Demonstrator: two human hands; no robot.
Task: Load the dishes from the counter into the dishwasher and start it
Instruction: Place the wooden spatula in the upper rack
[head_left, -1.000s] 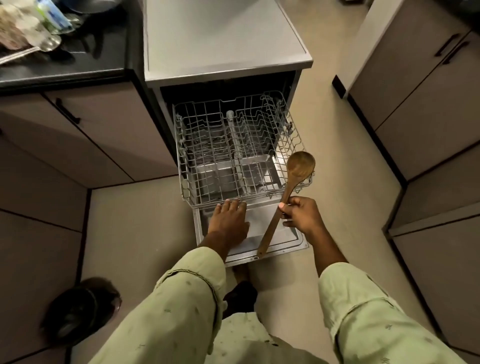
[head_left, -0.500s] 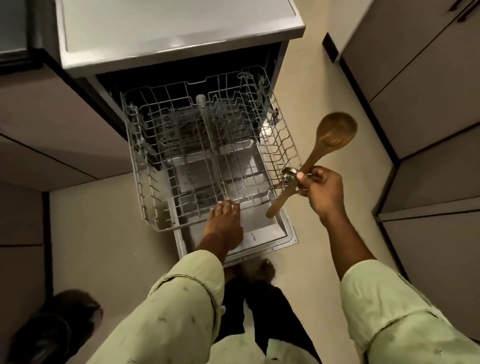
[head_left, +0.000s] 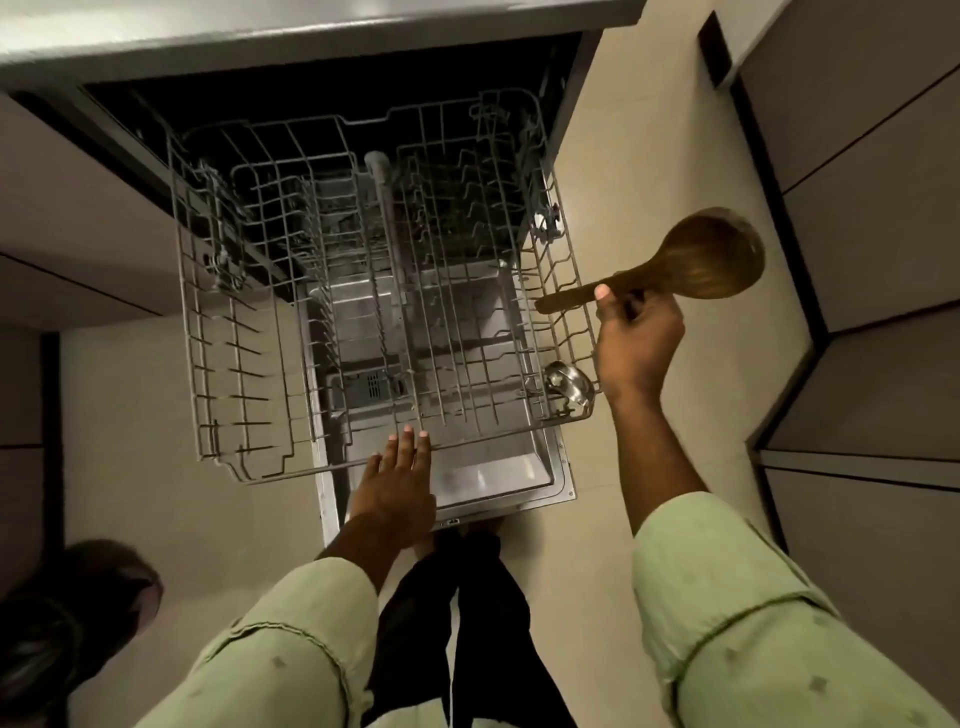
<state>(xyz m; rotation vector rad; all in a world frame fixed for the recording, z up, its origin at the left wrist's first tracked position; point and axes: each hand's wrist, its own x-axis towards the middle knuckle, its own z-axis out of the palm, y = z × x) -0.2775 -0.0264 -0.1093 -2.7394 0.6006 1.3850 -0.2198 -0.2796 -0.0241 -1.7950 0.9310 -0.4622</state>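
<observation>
**Wooden spoon swung level beside the drawn-out rack**

Since the frame half a second earlier, the wooden spoon (head_left: 701, 260) has tipped from a steep diagonal to nearly horizontal. The small metal ladle (head_left: 566, 384) that then shared the right hand (head_left: 636, 343) now lies in the front right corner of the wire rack (head_left: 291, 472).

The right hand's fingers and thumb are curled round the spoon's handle close to the bowl. The bowl points right, over the floor (head_left: 623, 156). The handle's free end reaches left across the rack's right edge, above the wires; contact with them cannot be judged.

The left hand (head_left: 397, 483) is flat, with fingers straight and together and the fingertips resting on the rack's front rail. It holds nothing.

The rack stands pulled out of the dishwasher (head_left: 260, 31), above the lowered door (head_left: 498, 478). Apart from the ladle it carries no dishes.

Pale green sleeves (head_left: 291, 649) cover both forearms. Cabinet fronts (head_left: 883, 208) line the right side.
</observation>
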